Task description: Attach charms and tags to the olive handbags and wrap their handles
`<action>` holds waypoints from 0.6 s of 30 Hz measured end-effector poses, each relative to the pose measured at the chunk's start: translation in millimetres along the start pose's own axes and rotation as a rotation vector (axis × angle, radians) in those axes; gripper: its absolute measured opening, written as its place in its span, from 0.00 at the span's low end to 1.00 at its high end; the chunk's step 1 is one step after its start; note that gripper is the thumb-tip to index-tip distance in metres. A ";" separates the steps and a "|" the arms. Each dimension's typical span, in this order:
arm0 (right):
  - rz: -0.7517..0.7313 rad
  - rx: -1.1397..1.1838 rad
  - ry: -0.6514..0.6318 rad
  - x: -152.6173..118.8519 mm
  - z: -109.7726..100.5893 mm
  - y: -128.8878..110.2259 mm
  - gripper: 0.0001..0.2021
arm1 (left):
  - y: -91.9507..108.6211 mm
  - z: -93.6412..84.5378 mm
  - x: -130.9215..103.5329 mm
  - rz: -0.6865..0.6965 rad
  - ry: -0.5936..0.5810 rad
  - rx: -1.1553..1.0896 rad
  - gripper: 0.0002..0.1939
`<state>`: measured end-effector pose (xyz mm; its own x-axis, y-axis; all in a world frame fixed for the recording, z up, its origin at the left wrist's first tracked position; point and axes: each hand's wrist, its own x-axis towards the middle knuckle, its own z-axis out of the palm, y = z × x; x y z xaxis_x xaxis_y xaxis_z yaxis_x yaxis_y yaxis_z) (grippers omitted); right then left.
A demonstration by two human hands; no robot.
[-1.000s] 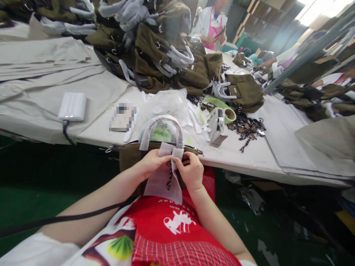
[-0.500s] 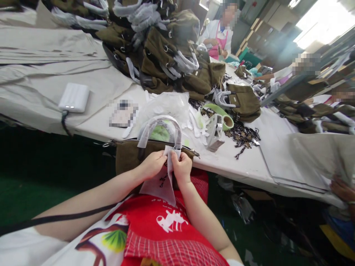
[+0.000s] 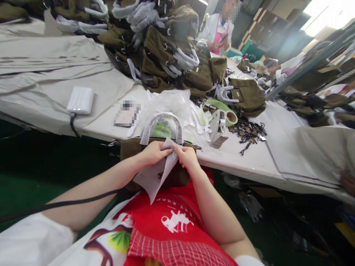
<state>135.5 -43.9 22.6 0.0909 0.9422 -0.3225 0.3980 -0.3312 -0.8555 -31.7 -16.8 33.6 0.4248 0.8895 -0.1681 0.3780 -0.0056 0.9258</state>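
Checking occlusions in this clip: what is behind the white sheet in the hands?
The brown bag shows at both sides of the sheet. Its front behind the sheet is covered; whether the dark piece lies behind or on it, I cannot tell.

Counts. Hands at work: 2, left hand (image 3: 155,152) and right hand (image 3: 186,157). Translucent sheet (image 3: 146,181) between them: 1. Worked bag (image 3: 129,148): 1. White block (image 3: 82,100): 1. Phone (image 3: 127,113): 1. Green roll (image 3: 230,117): 1. Piled bags (image 3: 155,51): several, overlapping, exact number unreadable. Black chains (image 3: 247,130): many, tangled.
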 end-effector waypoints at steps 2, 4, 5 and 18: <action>-0.070 -0.113 0.097 0.6 4.5 -0.9 0.28 | 2.4 -4.6 -1.1 0.043 0.007 0.210 0.20; -0.125 -0.229 0.227 -1.0 12.4 -0.3 0.27 | 5.1 -6.9 -4.4 0.115 0.057 0.463 0.22; -0.134 -0.275 0.286 -2.4 16.8 0.2 0.27 | 6.4 -7.3 -6.2 0.142 0.086 0.567 0.23; -0.066 -0.247 0.353 -2.4 30.1 9.4 0.22 | 27.8 13.8 -8.3 0.161 0.175 0.371 0.20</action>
<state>111.6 -50.8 3.2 0.3474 0.9347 -0.0751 0.6161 -0.2879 -0.7332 -13.3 -30.6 56.1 0.3692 0.9275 0.0578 0.6016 -0.2860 0.7459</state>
